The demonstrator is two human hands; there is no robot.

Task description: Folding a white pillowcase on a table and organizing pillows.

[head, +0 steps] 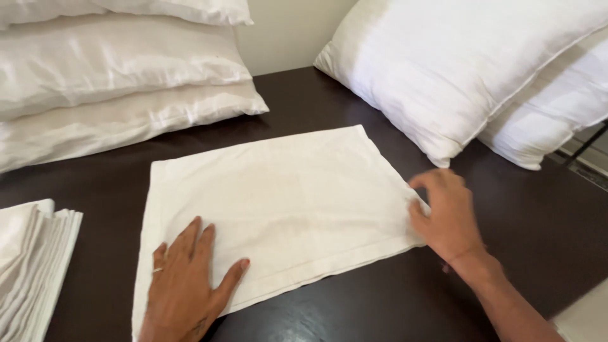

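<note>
Head view: a flat white pillowcase (278, 202) is spread mid-table on the dark table (538, 228). The left hand (187, 285) is laid open, palm down, fingers spread, on the case's near-left part. The case's right edge is pinched by the right hand (446, 215), fingers curled. Folded white linen (31, 266) is stacked at far left; pillows are piled at back left (107, 69) & back right (456, 63).

Bare dark table (354, 304) lies open in front; pillows (443, 69) crowd the far side.
</note>
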